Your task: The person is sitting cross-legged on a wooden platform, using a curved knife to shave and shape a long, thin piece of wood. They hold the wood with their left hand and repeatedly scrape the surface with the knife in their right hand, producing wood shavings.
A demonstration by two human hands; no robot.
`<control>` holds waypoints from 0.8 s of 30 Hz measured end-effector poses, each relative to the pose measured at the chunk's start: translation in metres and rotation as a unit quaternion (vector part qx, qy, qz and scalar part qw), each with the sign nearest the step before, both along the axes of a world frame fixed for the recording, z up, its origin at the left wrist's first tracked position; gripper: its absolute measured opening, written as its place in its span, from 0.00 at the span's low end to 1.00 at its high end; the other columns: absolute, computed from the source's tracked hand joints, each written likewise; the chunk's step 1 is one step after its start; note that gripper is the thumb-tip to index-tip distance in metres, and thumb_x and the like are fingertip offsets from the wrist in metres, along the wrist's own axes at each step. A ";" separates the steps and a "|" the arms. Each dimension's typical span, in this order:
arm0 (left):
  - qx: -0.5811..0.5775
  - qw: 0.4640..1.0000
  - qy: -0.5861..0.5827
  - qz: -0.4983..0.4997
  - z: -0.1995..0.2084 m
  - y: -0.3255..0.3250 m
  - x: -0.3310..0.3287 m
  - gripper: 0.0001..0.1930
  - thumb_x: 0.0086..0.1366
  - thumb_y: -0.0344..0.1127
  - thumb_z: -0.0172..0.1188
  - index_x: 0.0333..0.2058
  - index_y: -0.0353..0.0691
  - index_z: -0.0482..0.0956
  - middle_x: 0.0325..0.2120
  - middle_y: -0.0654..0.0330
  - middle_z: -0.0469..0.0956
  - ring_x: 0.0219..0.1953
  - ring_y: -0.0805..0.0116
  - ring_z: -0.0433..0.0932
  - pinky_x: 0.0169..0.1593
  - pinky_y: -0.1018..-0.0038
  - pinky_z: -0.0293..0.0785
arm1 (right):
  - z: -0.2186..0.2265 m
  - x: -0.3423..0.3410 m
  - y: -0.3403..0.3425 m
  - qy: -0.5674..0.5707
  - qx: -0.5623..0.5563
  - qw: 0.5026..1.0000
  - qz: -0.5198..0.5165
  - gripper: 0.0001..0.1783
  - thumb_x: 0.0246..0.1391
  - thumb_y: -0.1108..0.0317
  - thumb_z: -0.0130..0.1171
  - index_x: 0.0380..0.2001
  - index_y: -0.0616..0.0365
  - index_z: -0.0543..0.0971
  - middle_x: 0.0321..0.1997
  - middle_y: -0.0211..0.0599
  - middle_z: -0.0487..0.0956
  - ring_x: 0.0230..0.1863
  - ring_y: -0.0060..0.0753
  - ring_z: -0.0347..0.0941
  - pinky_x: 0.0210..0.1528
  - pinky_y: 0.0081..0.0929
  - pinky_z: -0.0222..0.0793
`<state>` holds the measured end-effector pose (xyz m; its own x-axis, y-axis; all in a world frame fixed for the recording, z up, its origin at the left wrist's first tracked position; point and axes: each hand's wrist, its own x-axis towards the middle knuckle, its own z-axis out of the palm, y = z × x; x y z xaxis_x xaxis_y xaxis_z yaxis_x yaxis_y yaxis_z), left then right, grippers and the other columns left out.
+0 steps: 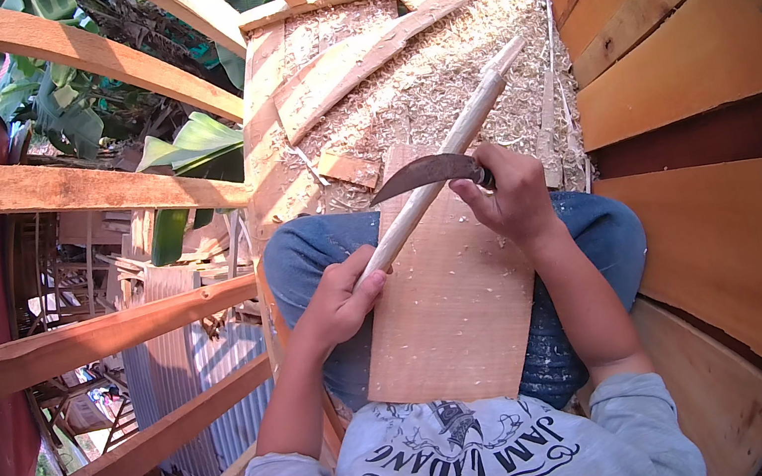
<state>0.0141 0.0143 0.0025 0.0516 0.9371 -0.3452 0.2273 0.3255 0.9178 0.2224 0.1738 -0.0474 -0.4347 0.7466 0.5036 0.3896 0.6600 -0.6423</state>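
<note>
My left hand (350,295) is closed round the near end of a pale wooden stick (471,122), which slants up and away to the right. Its far end narrows to a thinner, stepped tip. In my right hand (513,193) is a curved knife (428,171) with a dark, sickle-like blade, gripped by its dark handle. The blade lies across the middle of the stick, its point toward the left. Under both hands a flat wooden board (451,327) rests over my lap, dotted with a few shavings.
Wood shavings (383,127) cover the platform ahead, where a long curved offcut (372,63) and a small wood block (348,170) lie. Wooden rails (80,187) run along the left, with corrugated sheets (177,373) below. A plank wall (695,64) rises at the right.
</note>
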 end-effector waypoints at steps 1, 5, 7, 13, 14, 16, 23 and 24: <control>0.002 1.000 -0.003 0.001 -0.001 -0.001 -0.001 0.11 0.67 0.38 0.48 0.30 0.36 0.69 0.14 0.64 0.66 0.18 0.76 0.65 0.25 0.76 0.62 | 0.000 -0.003 -0.001 -0.001 0.034 0.999 0.040 0.21 0.53 0.50 0.59 0.22 0.58 0.72 0.12 0.38 0.68 0.15 0.43 0.69 0.19 0.35 0.63; 0.002 1.000 -0.005 0.024 -0.005 -0.003 -0.006 0.11 0.66 0.38 0.48 0.30 0.36 0.68 0.13 0.65 0.65 0.17 0.77 0.65 0.23 0.76 0.61 | -0.001 0.018 0.031 -0.074 -0.081 0.981 -0.161 0.22 0.61 0.52 0.48 0.23 0.60 0.72 0.14 0.45 0.71 0.19 0.51 0.72 0.21 0.40 0.64; -0.013 1.000 -0.013 0.021 -0.004 -0.003 -0.006 0.11 0.67 0.39 0.48 0.30 0.36 0.68 0.13 0.66 0.65 0.17 0.77 0.65 0.22 0.76 0.61 | -0.010 0.023 0.028 -0.025 -0.115 0.985 -0.127 0.20 0.60 0.53 0.51 0.24 0.60 0.72 0.15 0.45 0.71 0.19 0.52 0.72 0.20 0.40 0.64; 0.005 0.999 -0.003 0.032 -0.001 0.002 -0.002 0.13 0.67 0.40 0.47 0.29 0.36 0.68 0.13 0.66 0.65 0.16 0.77 0.63 0.22 0.77 0.60 | -0.003 0.006 0.009 -0.050 0.023 0.998 0.030 0.19 0.55 0.53 0.57 0.24 0.60 0.73 0.15 0.40 0.69 0.17 0.42 0.71 0.19 0.34 0.62; 0.017 0.999 0.004 0.037 -0.001 0.003 -0.002 0.14 0.67 0.41 0.46 0.29 0.36 0.68 0.13 0.66 0.65 0.16 0.77 0.63 0.21 0.77 0.60 | -0.002 0.004 0.011 -0.013 -0.112 0.993 -0.031 0.21 0.58 0.52 0.54 0.23 0.61 0.72 0.14 0.39 0.67 0.17 0.37 0.69 0.19 0.32 0.61; 0.039 0.999 -0.009 0.021 -0.006 -0.001 -0.003 0.15 0.68 0.44 0.46 0.30 0.36 0.69 0.12 0.68 0.62 0.13 0.80 0.61 0.18 0.81 0.57 | -0.011 0.012 0.026 0.081 -0.252 0.954 -0.143 0.26 0.62 0.50 0.48 0.20 0.62 0.69 0.12 0.35 0.62 0.17 0.26 0.62 0.19 0.28 0.55; -0.007 0.999 -0.044 0.020 0.001 0.000 -0.007 0.11 0.66 0.37 0.43 0.32 0.35 0.69 0.12 0.65 0.64 0.15 0.77 0.62 0.21 0.77 0.60 | -0.005 0.026 0.017 0.070 -0.127 0.986 -0.083 0.24 0.60 0.53 0.51 0.21 0.63 0.69 0.12 0.38 0.62 0.16 0.29 0.62 0.21 0.29 0.57; 0.007 0.999 -0.048 0.016 0.001 0.001 -0.007 0.11 0.66 0.37 0.42 0.33 0.35 0.69 0.12 0.65 0.64 0.15 0.76 0.63 0.21 0.77 0.60 | -0.008 0.020 0.013 0.049 -0.110 0.992 -0.039 0.23 0.59 0.53 0.53 0.21 0.63 0.70 0.13 0.39 0.63 0.16 0.32 0.63 0.21 0.30 0.58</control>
